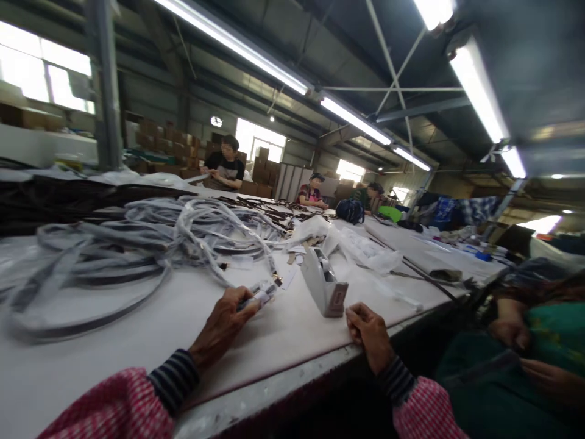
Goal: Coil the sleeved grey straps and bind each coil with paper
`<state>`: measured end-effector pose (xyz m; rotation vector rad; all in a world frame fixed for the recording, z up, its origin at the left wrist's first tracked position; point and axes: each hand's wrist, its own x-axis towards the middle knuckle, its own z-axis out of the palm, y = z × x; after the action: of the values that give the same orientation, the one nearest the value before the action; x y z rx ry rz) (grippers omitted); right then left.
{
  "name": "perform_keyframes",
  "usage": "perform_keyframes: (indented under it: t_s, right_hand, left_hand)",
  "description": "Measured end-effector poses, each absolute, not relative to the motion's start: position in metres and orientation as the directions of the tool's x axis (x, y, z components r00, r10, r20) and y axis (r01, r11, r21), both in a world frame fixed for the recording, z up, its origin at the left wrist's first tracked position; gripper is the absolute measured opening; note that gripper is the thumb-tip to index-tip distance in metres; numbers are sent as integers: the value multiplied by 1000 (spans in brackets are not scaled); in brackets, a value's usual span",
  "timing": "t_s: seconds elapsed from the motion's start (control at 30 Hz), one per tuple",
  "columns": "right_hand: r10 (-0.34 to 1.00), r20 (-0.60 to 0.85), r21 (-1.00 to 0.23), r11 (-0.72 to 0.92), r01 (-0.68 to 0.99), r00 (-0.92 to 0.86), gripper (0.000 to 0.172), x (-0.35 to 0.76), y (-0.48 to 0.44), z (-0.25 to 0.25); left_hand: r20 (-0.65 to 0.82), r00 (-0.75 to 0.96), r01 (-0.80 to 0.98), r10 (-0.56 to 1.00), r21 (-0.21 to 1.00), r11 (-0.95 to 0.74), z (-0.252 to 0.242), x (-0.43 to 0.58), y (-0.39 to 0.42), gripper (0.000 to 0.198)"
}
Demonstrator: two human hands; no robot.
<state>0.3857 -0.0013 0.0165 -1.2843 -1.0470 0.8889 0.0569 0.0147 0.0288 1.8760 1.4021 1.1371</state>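
My left hand [230,322] is closed around the end of a plastic-wrapped strap [261,294], just above the white table top. A small gold-coloured metal piece [277,280] shows at the strap's end. Beside my right hand [367,331] stands a pale grey tape dispenser [322,286], its front end facing me. The fingers of that hand are pinched together just off the dispenser's front corner; whatever is between them is too small to make out. A pile of grey straps in clear plastic [150,238] lies in loops behind and left of my left hand.
Crumpled clear plastic bags [361,247] lie behind the dispenser. The table's front edge [283,387] runs close below my hands. At right sits a co-worker in green [512,360], hands near the lap. Other people work across the table, among dark straps [256,204].
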Motion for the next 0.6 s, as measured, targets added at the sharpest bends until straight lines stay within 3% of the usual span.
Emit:
perform_keyframes:
  t_s: [0.3, 0.6]
  right_hand:
    - [977, 107, -992, 93, -83, -187, 35, 251, -14, 42]
    - [993, 34, -999, 30, -42, -111, 45, 229, 15, 27]
  left_hand:
    - [389, 119, 520, 914, 760, -391, 24, 65, 10, 27]
    - [396, 61, 545, 916, 756, -363, 15, 67, 14, 21]
